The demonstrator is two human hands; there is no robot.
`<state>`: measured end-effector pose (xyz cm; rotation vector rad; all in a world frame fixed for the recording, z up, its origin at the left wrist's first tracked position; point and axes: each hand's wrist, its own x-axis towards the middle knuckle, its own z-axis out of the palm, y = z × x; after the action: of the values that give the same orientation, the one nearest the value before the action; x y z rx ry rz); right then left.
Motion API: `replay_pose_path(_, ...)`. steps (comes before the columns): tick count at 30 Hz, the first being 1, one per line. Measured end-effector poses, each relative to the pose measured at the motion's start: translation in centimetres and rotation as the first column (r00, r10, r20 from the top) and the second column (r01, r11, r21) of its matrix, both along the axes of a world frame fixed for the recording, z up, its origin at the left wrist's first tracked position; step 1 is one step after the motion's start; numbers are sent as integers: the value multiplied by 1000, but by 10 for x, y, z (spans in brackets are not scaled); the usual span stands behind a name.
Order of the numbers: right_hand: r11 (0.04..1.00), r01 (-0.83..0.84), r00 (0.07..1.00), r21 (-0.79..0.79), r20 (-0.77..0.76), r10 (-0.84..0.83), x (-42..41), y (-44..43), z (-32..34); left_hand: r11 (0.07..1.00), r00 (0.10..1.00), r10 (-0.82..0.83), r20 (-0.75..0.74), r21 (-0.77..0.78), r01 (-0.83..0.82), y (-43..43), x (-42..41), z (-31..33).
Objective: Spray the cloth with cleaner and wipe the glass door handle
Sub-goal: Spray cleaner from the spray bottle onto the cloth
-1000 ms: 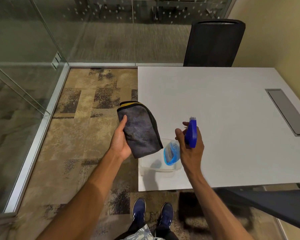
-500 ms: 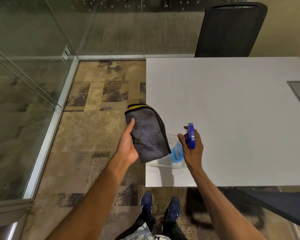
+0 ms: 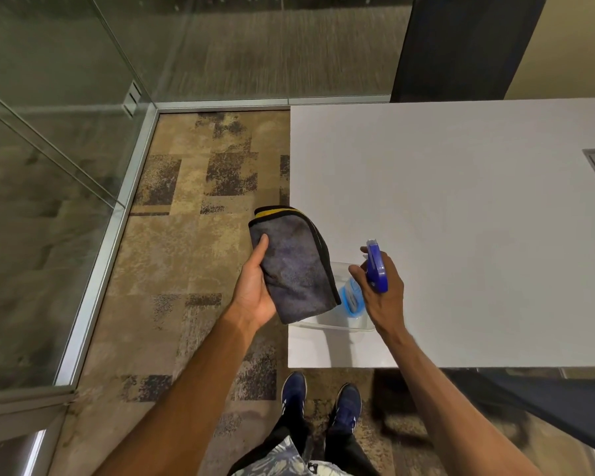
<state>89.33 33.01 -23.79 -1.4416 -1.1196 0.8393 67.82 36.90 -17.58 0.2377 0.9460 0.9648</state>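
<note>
My left hand [image 3: 255,290] holds a folded grey cloth [image 3: 296,266] with a black and yellow edge, its flat face turned toward the right. My right hand [image 3: 382,293] grips a spray bottle [image 3: 375,266] with a blue trigger head, the nozzle pointing at the cloth from a short gap. The bottle's clear body with blue liquid [image 3: 351,300] shows below the hand. Both hands hover over the near left corner of the white table [image 3: 461,218]. No door handle is visible.
A clear plastic tub [image 3: 327,324] sits on the table corner under the hands. Glass walls with metal frames [image 3: 107,242] stand to the left and behind. A black chair back [image 3: 461,46] stands at the far side; another dark chair [image 3: 547,407] is at the lower right.
The view has tilted down and shifted, so table and chair sit further right. Cloth and bottle stay held the same way, slightly closer together.
</note>
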Motion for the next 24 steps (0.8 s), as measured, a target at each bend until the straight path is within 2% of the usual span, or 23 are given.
replay_pose_path(8,998,39,999,-58,24,-38,1,1,-7,1000,1000,4,-5,1,-4,-1,6,0)
replay_pose_path(18,993,12,999,-115,-39,-16,10,-8,-5,999,1000,21,-2,36,-21,-4,16,5)
replay_pose_path(24,983,-40,999,-178,-22,37,14,-25,-1,997,999,51,16,53,-52,-11,23,12)
